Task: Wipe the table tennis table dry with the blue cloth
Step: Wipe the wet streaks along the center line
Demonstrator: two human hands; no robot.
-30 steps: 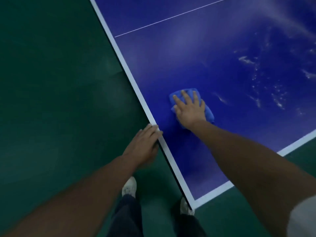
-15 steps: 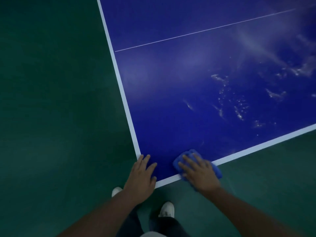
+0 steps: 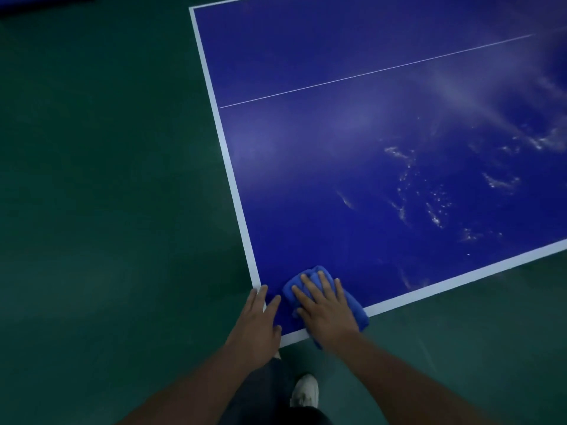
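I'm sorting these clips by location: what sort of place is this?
Probably an indoor sports hall or table tennis room: a blue table tennis table with white edge lines and a thin white centre line stands on smooth dark green flooring.

Table top (image 3: 306, 148): smooth, semi-gloss blue surface, painted white edge bands, scattered wet droplets (image 3: 435, 210) glinting. Blue cloth (image 3: 356, 308): soft, matt, napped fabric, bunched. Floor (image 3: 107, 210): green, smooth, dull sheen.
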